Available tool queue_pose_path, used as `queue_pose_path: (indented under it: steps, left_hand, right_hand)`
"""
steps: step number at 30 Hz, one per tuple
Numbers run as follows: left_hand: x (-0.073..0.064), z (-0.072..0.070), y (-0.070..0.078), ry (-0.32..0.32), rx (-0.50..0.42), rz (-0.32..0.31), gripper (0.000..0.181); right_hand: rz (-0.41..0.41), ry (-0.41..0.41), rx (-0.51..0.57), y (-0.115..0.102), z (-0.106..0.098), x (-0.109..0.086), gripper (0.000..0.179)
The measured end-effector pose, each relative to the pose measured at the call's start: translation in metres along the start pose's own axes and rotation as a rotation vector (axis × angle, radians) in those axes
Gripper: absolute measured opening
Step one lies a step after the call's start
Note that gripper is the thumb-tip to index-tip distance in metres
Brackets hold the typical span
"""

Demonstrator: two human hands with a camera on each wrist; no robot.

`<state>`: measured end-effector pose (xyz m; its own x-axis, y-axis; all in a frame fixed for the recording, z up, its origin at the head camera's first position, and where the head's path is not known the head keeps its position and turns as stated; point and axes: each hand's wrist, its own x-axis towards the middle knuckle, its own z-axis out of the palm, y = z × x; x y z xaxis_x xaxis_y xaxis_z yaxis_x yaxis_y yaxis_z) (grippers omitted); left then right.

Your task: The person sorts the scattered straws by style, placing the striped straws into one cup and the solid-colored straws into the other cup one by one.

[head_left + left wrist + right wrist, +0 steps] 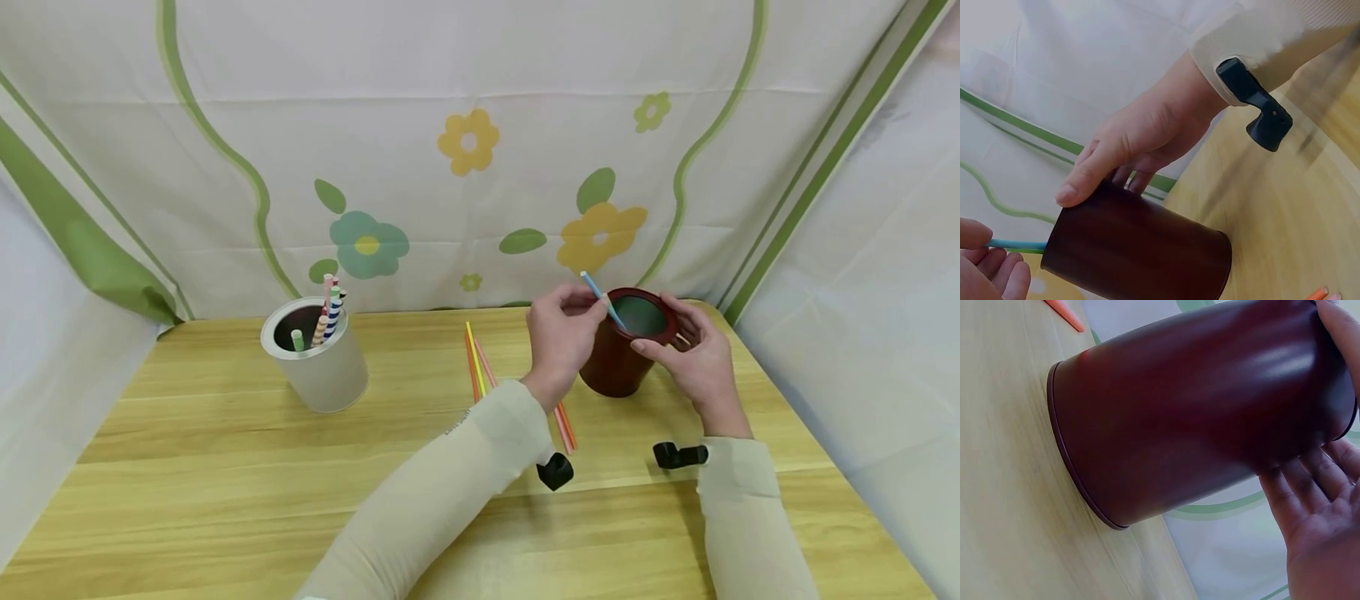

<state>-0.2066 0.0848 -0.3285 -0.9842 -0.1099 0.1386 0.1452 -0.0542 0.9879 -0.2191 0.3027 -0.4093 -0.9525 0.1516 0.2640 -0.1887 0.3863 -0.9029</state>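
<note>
A dark red cylindrical cup (615, 367) stands upright at the right of the table. My right hand (697, 354) grips its rim from the right side, thumb at the front and fingers behind, as the right wrist view shows along the cup wall (1179, 419). My left hand (566, 333) pinches a thin blue straw (592, 284) between thumb and fingers. The straw slants down, its lower end inside the cup mouth. Just below it in the left wrist view, a green straw (1027, 251) runs between the left hand (991, 269) and the rim.
A white cup (330, 379) at the left holds several straws, some striped. Orange, yellow and pink straws (480, 367) lie crossed on the wooden table (225, 483), partly under my left forearm. A flower-print cloth (420, 100) hangs behind, with pale cloth at both sides.
</note>
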Motion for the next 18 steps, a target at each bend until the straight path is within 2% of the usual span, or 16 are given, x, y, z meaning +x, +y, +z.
queue_pose_path:
  steps: [11,18]
  left_hand:
    - [-0.004,0.003,-0.008,-0.072,0.012,-0.051,0.014]
    - [-0.004,0.003,-0.011,-0.083,0.0,-0.037,0.015]
  right_hand:
    - [0.012,-0.005,-0.018,-0.001,-0.001,-0.001,0.084]
    - [0.016,-0.009,-0.019,-0.002,-0.001,-0.001,0.083]
